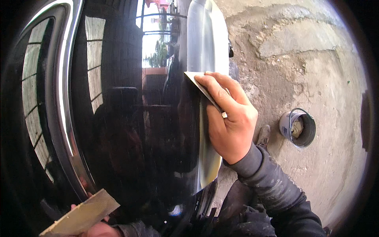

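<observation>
My right hand (233, 118) is closed on a thin, flat spreader (196, 80), its pale edge touching the car body panel. The spreader lies at the boundary between the glossy black paint (158, 130) and a grey-white, filler-coloured strip (200, 43). That strip runs along the panel's right edge, above and below my hand, with a yellowish lower end. At the lower left, my left hand (102, 230) grips a flat tan board (81, 215) from beneath; most of its fingers are hidden by the board or cut off by the frame.
Chrome trim (65, 102) frames a dark window on the left. A bucket (298, 128) with a raised handle and pale contents stands on the rough concrete floor (323, 83) at right. A shoe (264, 135) shows beside my right wrist.
</observation>
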Available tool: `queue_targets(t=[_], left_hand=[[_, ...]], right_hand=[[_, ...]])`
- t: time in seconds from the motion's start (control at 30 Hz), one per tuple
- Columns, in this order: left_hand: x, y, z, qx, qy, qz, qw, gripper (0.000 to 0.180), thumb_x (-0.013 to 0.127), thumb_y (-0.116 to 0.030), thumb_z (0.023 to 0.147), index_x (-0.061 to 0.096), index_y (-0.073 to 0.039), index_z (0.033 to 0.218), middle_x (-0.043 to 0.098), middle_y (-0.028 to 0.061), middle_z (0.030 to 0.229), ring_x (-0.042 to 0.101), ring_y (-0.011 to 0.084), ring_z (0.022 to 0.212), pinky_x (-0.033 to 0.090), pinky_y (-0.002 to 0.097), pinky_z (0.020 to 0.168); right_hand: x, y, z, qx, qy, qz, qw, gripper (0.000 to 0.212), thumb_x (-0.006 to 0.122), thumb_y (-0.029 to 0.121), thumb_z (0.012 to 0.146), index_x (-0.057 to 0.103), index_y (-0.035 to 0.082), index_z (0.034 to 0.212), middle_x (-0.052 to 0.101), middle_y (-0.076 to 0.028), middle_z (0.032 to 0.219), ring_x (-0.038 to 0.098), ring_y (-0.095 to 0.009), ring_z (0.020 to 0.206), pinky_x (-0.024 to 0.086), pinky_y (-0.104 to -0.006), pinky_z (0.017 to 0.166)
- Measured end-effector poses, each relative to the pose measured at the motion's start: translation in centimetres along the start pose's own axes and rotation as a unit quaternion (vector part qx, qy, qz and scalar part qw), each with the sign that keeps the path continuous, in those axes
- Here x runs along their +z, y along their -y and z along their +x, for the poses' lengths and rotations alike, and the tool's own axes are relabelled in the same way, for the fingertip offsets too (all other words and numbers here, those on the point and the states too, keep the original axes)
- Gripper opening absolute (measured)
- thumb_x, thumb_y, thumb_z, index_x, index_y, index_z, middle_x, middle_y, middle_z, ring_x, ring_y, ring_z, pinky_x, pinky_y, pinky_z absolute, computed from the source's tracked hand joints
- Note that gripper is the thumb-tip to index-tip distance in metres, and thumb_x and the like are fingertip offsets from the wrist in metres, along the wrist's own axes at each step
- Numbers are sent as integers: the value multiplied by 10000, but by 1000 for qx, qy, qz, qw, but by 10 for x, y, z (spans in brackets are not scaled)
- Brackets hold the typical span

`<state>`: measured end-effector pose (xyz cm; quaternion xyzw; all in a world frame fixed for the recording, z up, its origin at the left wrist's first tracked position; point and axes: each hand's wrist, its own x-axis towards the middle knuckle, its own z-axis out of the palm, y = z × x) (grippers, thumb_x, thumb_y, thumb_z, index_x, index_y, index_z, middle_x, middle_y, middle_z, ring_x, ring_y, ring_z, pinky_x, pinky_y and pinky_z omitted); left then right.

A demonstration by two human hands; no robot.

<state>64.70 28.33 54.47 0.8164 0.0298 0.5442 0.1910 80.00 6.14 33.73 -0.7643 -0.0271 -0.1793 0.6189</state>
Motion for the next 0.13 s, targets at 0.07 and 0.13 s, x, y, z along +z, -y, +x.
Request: queue_targets(t=[0.07, 0.13], left_hand=[[-8, 13, 19, -35, -3, 49, 998, 774, 588, -485, 1072, 298, -39, 1634, 589, 299, 1459, 647, 396, 1292, 573, 458, 1032], [-27, 17, 32, -3, 57, 102, 993, 882, 619, -484, 1056, 150, -77, 1682, 556, 319, 1491, 629, 406, 1333, 614, 432, 1008]], right_hand=[[-2, 5, -7, 2, 10, -9, 1000, 548, 542, -134, 799, 736, 32, 1284, 706, -210, 1261, 718, -350, 1169, 532, -370, 1041], [-6, 9, -17, 12, 24, -12, 1000, 554, 539, -135, 801, 733, 32, 1292, 697, -206, 1288, 712, -346, 1197, 533, -380, 1054]])
